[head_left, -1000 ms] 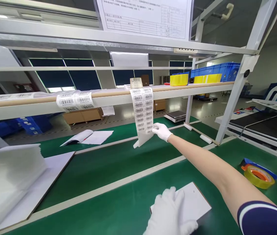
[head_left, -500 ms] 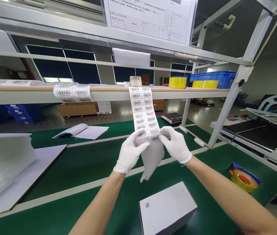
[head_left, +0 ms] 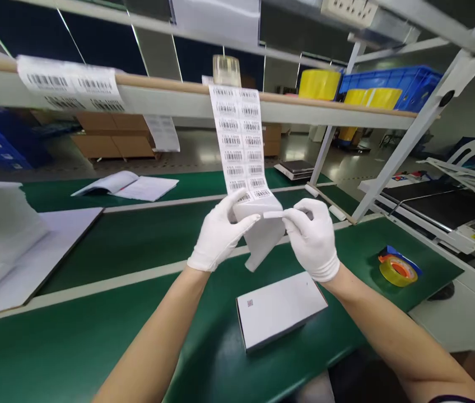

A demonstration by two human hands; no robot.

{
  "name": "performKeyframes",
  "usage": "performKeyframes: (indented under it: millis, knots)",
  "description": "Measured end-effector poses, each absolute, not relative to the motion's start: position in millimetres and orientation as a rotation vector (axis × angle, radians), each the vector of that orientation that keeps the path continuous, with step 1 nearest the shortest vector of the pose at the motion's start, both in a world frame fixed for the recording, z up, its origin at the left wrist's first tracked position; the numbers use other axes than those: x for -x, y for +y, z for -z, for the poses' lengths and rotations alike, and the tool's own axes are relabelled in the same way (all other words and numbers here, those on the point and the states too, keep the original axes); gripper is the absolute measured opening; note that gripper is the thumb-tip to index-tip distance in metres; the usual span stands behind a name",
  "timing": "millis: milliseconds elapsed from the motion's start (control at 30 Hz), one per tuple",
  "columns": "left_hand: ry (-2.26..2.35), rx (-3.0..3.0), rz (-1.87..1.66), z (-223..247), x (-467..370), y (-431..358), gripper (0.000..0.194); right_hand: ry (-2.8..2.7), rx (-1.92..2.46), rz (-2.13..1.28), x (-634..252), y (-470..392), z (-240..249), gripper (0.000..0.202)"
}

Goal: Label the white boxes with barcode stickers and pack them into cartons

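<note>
A strip of barcode labels (head_left: 241, 140) hangs down over the shelf edge, two labels wide, its lower end blank backing paper (head_left: 265, 240). My left hand (head_left: 220, 232), in a white glove, pinches the strip's left side near the last printed row. My right hand (head_left: 311, 235), gloved too, pinches a small white label (head_left: 273, 214), held clear to the right of the strip's blank part; its left end lies close to my left thumb. Below both hands a white box (head_left: 282, 310) with a small printed code on top lies on the green work surface.
On the shelf (head_left: 170, 103) stand a clear tape roll (head_left: 226, 70), yellow tape rolls (head_left: 319, 84) and a blue bin (head_left: 392, 84). A tape dispenser (head_left: 399, 270) lies on the right. An open booklet (head_left: 126, 186) and a white board (head_left: 61, 246) are on the left.
My right hand has drawn a label off the strip's lower right. My view has tilted down, so the shelf and strip appear higher. My left hand still holds the strip.
</note>
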State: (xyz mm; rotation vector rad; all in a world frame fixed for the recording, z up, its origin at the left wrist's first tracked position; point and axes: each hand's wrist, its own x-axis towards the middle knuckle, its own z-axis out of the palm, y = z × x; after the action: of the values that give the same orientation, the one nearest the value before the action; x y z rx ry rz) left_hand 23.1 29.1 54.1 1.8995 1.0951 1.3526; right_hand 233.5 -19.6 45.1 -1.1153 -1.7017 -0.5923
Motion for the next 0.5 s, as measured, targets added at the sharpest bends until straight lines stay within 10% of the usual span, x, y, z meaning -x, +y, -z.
performKeyframes:
  millis: [167,300,500]
  knots:
    - [1.402,-1.985,-1.298,21.8,12.5,-32.2,0.078,-1.903,1.373,-0.090,-253.0,-89.1,-20.8,0.014]
    - [1.212,-1.704,-0.702,93.4,14.8,-97.5,0.125,-1.899,1.756,-0.691,-261.4,-118.1,-7.6,0.022]
    - [1.257,-1.633,-0.613,106.9,-4.7,-124.7,0.111,-1.962,1.855,-1.055,-234.0,-108.8,-2.1,0.018]
